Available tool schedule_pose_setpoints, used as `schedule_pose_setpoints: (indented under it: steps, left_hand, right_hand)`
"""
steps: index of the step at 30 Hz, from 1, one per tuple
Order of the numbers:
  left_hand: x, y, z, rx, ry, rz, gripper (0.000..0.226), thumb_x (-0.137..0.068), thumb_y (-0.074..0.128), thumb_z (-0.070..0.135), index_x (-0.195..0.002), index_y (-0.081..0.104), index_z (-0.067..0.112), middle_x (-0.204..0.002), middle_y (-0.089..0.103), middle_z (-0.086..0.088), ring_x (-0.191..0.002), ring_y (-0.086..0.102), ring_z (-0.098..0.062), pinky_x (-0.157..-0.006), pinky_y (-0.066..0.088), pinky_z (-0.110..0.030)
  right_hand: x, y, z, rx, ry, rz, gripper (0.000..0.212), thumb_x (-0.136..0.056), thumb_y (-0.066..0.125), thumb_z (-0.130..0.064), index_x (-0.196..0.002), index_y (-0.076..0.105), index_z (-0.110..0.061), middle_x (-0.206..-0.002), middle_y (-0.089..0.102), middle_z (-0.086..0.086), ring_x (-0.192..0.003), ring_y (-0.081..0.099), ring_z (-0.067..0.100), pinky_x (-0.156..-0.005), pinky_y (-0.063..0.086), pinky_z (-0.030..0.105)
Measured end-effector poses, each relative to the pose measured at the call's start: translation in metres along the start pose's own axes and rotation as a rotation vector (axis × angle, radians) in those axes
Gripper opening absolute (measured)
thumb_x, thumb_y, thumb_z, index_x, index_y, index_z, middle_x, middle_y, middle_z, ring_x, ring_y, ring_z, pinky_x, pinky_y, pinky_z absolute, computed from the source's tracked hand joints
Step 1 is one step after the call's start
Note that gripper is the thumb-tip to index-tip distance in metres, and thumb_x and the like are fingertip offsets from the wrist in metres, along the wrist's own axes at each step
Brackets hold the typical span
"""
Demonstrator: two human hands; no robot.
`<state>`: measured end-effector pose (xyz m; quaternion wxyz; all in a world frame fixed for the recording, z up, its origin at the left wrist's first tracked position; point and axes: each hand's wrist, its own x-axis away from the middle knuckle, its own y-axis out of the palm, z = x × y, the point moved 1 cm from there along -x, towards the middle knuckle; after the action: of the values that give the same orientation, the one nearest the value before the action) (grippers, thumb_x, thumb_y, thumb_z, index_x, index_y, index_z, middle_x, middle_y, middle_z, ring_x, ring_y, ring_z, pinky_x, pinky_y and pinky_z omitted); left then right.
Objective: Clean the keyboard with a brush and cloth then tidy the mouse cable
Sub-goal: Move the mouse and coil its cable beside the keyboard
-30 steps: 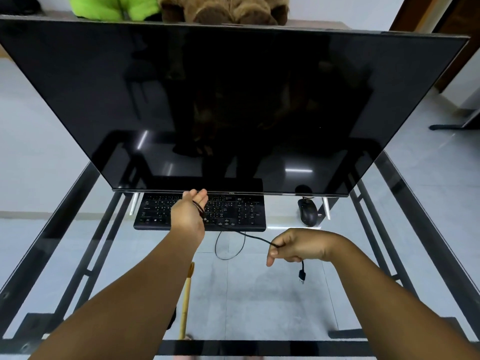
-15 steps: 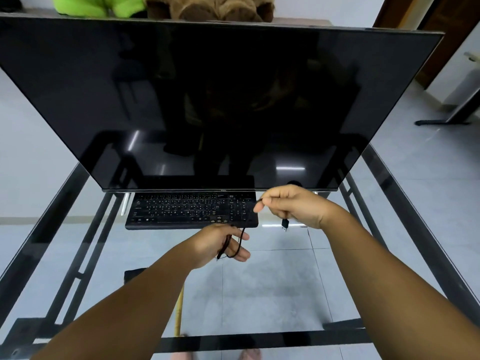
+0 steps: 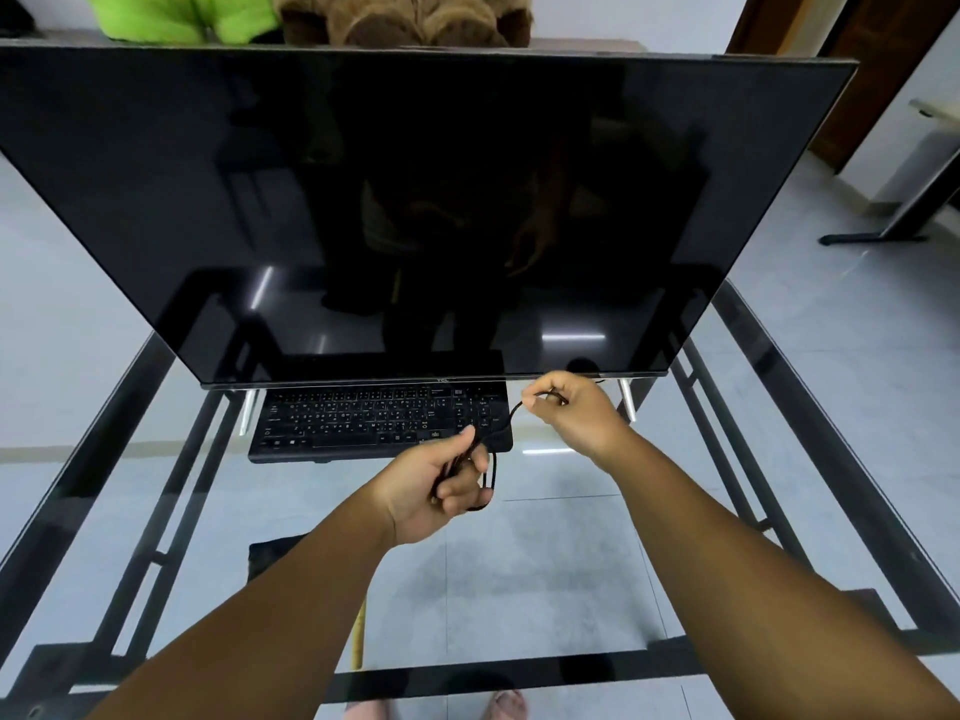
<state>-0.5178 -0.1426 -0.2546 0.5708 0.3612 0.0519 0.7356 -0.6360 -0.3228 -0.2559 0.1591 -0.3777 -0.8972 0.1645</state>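
A black keyboard (image 3: pixel 374 420) lies on the glass table under the lower edge of a big dark screen. My left hand (image 3: pixel 436 483) is closed around several loops of the thin black mouse cable (image 3: pixel 491 472), just in front of the keyboard's right end. My right hand (image 3: pixel 569 410) pinches the same cable farther along, to the right of the keyboard near the screen's bottom edge. A short stretch of cable runs between the two hands. The mouse is hidden behind my right hand.
The large screen (image 3: pixel 415 200) stands on silver feet over the table (image 3: pixel 571 563), whose black frame runs along both sides and the near edge. A yellow stick (image 3: pixel 357 636) and a dark object (image 3: pixel 270 556) show beneath the glass. Plush toys sit behind the screen.
My left hand dropped from the keyboard to in front of it, gathering cable loops. My right hand carried the cable end up and right toward the mouse spot, hiding the mouse.
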Motion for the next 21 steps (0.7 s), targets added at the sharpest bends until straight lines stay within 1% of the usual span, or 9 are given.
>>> schedule_pose_setpoints:
  steps: [3, 6, 9, 12, 13, 15, 17, 19, 21]
  left_hand:
    - [0.000, 0.000, 0.003, 0.123, 0.049, 0.048, 0.037, -0.097, 0.045, 0.032, -0.066, 0.049, 0.012, -0.046, 0.025, 0.001, -0.043, 0.025, -0.014, -0.070, 0.048, -0.031]
    - [0.000, 0.000, 0.008, 0.195, 0.067, 0.080, 0.039, -0.100, 0.042, 0.030, -0.065, 0.046, 0.013, -0.053, 0.030, -0.001, -0.048, 0.031, -0.015, -0.061, 0.045, -0.029]
    - [-0.001, 0.001, 0.008, 0.243, 0.057, 0.110, 0.038, -0.100, 0.043, 0.030, -0.066, 0.045, 0.013, -0.059, 0.032, 0.000, -0.052, 0.033, -0.013, -0.053, 0.039, -0.024]
    - [-0.003, 0.002, 0.009, 0.298, 0.050, 0.103, 0.034, -0.098, 0.044, 0.033, -0.069, 0.046, 0.015, -0.060, 0.027, 0.002, -0.053, 0.026, -0.012, -0.048, 0.034, -0.020]
    - [-0.003, 0.003, 0.010, 0.319, 0.055, 0.097, 0.034, -0.099, 0.044, 0.033, -0.070, 0.047, 0.015, -0.059, 0.026, 0.003, -0.052, 0.027, -0.011, -0.048, 0.034, -0.020]
    - [-0.004, 0.007, 0.014, 0.354, 0.090, 0.108, 0.035, -0.100, 0.042, 0.032, -0.072, 0.051, 0.014, -0.058, 0.031, 0.001, -0.050, 0.033, -0.013, -0.050, 0.040, -0.022]
    - [-0.007, 0.008, 0.016, 0.357, 0.153, 0.136, 0.036, -0.102, 0.040, 0.030, -0.075, 0.054, 0.012, -0.056, 0.041, -0.002, -0.049, 0.043, -0.017, -0.060, 0.048, -0.029]
    - [-0.009, 0.008, 0.017, 0.346, 0.210, 0.168, 0.035, -0.103, 0.037, 0.028, -0.079, 0.055, 0.010, -0.054, 0.050, -0.004, -0.050, 0.052, -0.020, -0.071, 0.049, -0.032]
    - [-0.010, 0.005, 0.019, 0.339, 0.244, 0.205, 0.034, -0.104, 0.035, 0.027, -0.083, 0.056, 0.010, -0.055, 0.056, -0.005, -0.054, 0.058, -0.022, -0.069, 0.047, -0.029]
  right_hand:
    - [0.005, 0.004, 0.012, 0.107, 0.008, -0.128, 0.011, -0.094, 0.061, -0.015, -0.093, 0.071, -0.020, -0.075, 0.063, -0.002, -0.065, 0.054, 0.005, -0.063, 0.043, 0.016]
    - [0.009, 0.007, 0.023, 0.267, -0.030, -0.195, 0.010, -0.091, 0.066, -0.019, -0.090, 0.075, -0.023, -0.084, 0.070, -0.008, -0.075, 0.058, 0.004, -0.073, 0.044, 0.018]
    - [0.013, 0.007, 0.027, 0.408, -0.082, -0.193, 0.008, -0.089, 0.069, -0.025, -0.091, 0.077, -0.025, -0.093, 0.069, -0.009, -0.089, 0.060, 0.007, -0.077, 0.042, 0.019]
    - [0.016, 0.009, 0.026, 0.376, -0.064, -0.165, 0.011, -0.087, 0.071, -0.023, -0.082, 0.072, -0.033, -0.089, 0.070, -0.004, -0.084, 0.062, 0.012, -0.075, 0.049, 0.023]
    - [0.018, 0.011, 0.026, 0.359, -0.050, -0.162, 0.015, -0.086, 0.071, -0.023, -0.080, 0.067, -0.035, -0.086, 0.070, -0.002, -0.078, 0.060, 0.012, -0.070, 0.049, 0.023]
    - [0.023, 0.014, 0.027, 0.309, -0.016, -0.191, 0.017, -0.087, 0.069, -0.018, -0.080, 0.062, -0.032, -0.081, 0.068, 0.000, -0.067, 0.055, 0.011, -0.061, 0.046, 0.022]
    - [0.028, 0.017, 0.026, 0.238, 0.009, -0.240, 0.014, -0.089, 0.064, -0.011, -0.085, 0.060, -0.025, -0.077, 0.066, -0.007, -0.063, 0.056, 0.011, -0.059, 0.046, 0.024]
    - [0.032, 0.018, 0.026, 0.170, 0.052, -0.281, 0.009, -0.089, 0.061, -0.009, -0.089, 0.060, -0.018, -0.078, 0.065, -0.009, -0.062, 0.064, 0.011, -0.060, 0.048, 0.025]
    - [0.033, 0.018, 0.025, 0.139, 0.077, -0.300, 0.004, -0.088, 0.061, -0.010, -0.090, 0.062, -0.014, -0.081, 0.067, -0.003, -0.060, 0.068, 0.012, -0.059, 0.050, 0.025]
